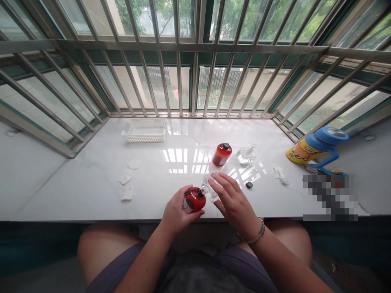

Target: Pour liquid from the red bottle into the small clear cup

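Note:
My left hand [174, 212] is wrapped round a red bottle [195, 200] with a pale label, tilted to the right just above the table's front part. In my right hand [236, 205] is a small clear bottle [211, 191], partly hidden behind the fingers. Its narrow neck meets the dark mouth of the red bottle; whether liquid passes between them I cannot tell. A black cap [249, 185] lies on the table to the right of my right hand. Beyond the hands stands a second red bottle [222, 155] with a dark cap.
A clear square pump bottle [247, 154] stands right of the second red bottle. Crumpled tissues [127, 193] lie at left, and another white crumpled piece [280, 174] at right. A white basket [145, 133] sits at the back; a blue-yellow flask [314, 146] is far right. Window bars rise behind.

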A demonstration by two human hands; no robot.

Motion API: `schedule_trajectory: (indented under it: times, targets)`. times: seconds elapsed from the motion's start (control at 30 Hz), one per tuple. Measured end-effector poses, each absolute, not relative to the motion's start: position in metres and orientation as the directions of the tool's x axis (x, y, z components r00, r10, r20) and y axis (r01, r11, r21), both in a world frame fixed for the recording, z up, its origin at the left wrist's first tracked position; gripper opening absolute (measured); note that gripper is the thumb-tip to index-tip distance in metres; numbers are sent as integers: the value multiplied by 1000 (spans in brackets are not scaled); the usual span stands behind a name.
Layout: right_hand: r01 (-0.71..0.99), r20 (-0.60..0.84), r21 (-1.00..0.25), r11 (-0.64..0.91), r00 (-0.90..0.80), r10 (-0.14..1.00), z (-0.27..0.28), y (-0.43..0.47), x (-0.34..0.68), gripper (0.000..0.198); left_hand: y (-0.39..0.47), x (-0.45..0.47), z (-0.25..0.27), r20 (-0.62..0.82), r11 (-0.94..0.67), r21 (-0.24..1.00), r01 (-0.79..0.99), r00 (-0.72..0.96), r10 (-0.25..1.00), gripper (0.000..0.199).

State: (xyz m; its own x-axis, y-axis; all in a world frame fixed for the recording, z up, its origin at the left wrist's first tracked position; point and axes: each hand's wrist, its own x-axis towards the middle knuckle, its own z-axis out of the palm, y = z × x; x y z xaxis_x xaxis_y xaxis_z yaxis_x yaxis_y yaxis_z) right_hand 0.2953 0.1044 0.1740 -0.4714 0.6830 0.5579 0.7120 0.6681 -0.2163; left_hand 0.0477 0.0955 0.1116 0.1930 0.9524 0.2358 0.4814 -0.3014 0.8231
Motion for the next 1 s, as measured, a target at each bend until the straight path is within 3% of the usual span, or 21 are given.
schedule_trajectory:
  times: [1.0]
  targets:
    - [701,495,-177,691,-544,678,184,110,299,77,95,48,114,243,-300,823,482,180,953,82]
